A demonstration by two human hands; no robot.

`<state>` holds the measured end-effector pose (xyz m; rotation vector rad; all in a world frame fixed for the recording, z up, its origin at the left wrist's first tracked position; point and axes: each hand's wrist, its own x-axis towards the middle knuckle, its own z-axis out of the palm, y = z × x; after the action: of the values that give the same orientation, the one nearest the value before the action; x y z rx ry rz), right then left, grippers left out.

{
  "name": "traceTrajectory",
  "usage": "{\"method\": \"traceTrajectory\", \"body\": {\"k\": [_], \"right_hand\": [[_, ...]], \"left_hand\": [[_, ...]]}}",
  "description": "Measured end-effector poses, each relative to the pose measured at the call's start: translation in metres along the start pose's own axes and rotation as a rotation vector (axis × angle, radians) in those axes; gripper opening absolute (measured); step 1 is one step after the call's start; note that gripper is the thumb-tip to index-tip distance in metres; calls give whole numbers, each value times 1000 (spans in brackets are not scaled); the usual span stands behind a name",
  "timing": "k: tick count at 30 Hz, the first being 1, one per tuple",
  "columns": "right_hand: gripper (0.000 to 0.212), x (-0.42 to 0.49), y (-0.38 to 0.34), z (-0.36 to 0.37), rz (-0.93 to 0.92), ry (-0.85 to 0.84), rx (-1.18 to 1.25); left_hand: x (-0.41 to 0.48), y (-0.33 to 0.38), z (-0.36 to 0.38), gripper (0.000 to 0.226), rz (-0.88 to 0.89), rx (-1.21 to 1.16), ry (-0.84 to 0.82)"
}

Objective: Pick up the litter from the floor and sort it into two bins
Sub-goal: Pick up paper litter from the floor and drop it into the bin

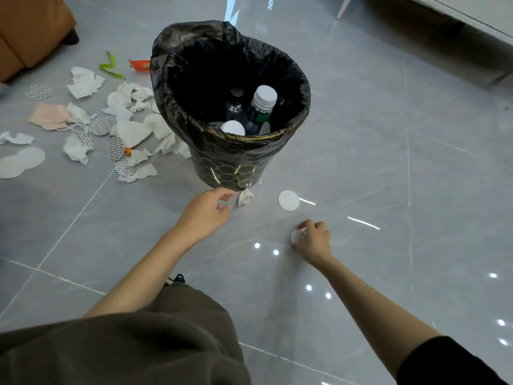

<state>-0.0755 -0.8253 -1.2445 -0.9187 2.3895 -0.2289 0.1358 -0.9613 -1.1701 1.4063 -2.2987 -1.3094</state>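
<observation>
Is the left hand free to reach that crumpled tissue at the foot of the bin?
Probably yes. The left hand is open and empty, its fingertips just short of the crumpled tissue, with only bare floor between them. The bin stands behind, not in the way.

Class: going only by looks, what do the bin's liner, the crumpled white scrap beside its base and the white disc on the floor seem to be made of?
Bin liner: thin black plastic film; glossy, wrinkled, gathered over the rim.
Crumpled scrap: probably tissue paper; matte, soft irregular folds.
White disc: flat, smooth and matte, perhaps card or a foam seal; the look leaves it open.
</observation>
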Motion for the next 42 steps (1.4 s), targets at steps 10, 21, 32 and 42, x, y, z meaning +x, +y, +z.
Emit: {"method": "traceTrajectory", "body": {"k": [10,21,32,42], "right_hand": [[32,8,-9,-4,-81,-197,-98],[74,64,-55,-18,-13,-65,26],[74,68,-51,-14,90,-5,14],[80,42,-97,3,-113,-248,451]], "left_hand": [[0,-6,7,39,-22,-9,-17],[0,-19,2,36,-62,-103,29],[1,-25,4,36,-87,-127,23],[-1,-26,-2,37,-113,-146,41]]}}
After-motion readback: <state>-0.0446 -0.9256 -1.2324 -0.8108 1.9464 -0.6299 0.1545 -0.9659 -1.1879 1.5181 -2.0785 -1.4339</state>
